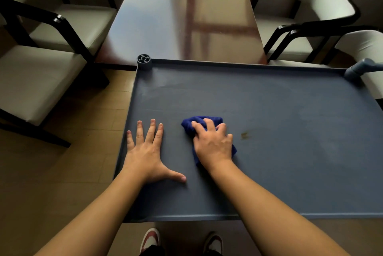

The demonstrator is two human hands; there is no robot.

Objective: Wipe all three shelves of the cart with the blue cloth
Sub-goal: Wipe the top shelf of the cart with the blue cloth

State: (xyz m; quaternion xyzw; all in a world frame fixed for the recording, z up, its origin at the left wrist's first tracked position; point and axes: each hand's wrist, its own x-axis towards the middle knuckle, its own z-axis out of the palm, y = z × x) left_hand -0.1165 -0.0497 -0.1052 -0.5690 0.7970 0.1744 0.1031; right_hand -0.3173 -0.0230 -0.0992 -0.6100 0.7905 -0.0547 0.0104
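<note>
The grey-blue top shelf of the cart (279, 100) fills the middle and right of the head view, with a raised rim all round. My right hand (213, 143) presses a bunched blue cloth (199, 123) onto the shelf near its middle, fingers curled over it. My left hand (147, 152) lies flat on the shelf beside the left rim, fingers spread, holding nothing. A small brown stain (245, 135) marks the shelf just right of the cloth. The lower shelves are hidden under the top one.
A glossy table (182, 17) stands right behind the cart. White-cushioned black chairs (41, 65) stand at the left and chairs (323, 11) at the right. The cart handle (360, 68) sticks out at the far right corner. My shoes (151, 239) show below the front rim.
</note>
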